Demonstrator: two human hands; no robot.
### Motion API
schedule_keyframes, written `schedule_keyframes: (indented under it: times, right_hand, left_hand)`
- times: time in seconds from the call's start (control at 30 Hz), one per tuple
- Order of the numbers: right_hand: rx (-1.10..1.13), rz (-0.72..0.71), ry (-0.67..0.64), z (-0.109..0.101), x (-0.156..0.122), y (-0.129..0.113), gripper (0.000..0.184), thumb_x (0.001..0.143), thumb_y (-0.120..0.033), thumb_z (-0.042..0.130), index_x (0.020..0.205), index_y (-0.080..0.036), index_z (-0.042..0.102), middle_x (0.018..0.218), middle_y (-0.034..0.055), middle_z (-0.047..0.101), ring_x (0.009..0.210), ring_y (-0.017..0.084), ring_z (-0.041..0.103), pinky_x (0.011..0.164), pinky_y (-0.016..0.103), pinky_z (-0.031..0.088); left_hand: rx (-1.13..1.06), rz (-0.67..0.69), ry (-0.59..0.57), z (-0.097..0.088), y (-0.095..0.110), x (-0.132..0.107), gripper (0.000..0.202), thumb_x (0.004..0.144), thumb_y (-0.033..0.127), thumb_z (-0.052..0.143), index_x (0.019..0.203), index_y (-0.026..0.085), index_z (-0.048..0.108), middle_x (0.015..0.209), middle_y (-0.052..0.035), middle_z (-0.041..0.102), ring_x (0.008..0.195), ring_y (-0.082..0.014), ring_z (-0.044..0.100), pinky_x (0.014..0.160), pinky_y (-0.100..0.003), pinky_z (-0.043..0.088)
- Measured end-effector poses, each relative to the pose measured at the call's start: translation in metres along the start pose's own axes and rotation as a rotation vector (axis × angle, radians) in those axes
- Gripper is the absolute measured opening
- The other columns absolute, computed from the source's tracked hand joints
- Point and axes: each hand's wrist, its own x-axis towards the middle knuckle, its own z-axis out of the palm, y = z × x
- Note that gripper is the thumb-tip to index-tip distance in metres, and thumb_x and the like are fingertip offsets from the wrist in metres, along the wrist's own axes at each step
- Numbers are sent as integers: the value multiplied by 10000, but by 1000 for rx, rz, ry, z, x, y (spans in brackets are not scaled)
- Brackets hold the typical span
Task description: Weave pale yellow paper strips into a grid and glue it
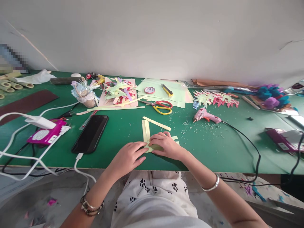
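Note:
Pale yellow-green paper strips (146,128) lie crossed on the green table, close to its front edge. My left hand (131,155) reaches in from the left, its fingertips pinching the folded strips where they meet. From the other side, my right hand (166,146) curls its fingers over the same folded paper, hiding part of it. One loose strip (156,123) slants just beyond my hands. Short strip ends stick out to the right, behind my right hand.
Behind the strips are scissors (162,107), a box cutter (167,90), a tape roll (149,90) and paper sheets (175,100). A pink glue gun (206,116) lies right, its cord trailing over the edge. A phone (90,134) and power strip (47,133) with tangled cables lie left.

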Motion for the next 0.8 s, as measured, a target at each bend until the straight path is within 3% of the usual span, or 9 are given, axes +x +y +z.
schedule_keyframes:
  times: [0.2,0.43,0.8]
  right_hand:
    - [74,8,2,-4,-4,6,216,798,-201,554,1011,-234,552,1097,34,596,1005,192,525,860,364,274]
    - [-18,107,66,-6,-15,13,162,819,-259,564,977,-227,581,1045,53,566,995,188,516,889,373,311]
    - [-68,132,70,-10,-21,9,203,817,-228,519,1011,-207,572,931,54,624,878,188,566,860,396,283]
  left_hand:
    - [73,68,-60,-3,4,0,303,884,271,457,1168,199,536,1167,-65,579,1054,-208,534,873,-369,447]
    - [66,42,-51,-4,8,5,251,870,278,476,1079,180,575,1097,-63,603,1010,-209,545,855,-363,451]
    - [82,-159,54,6,25,16,192,873,315,465,891,166,586,837,-46,631,777,-189,590,667,-313,449]
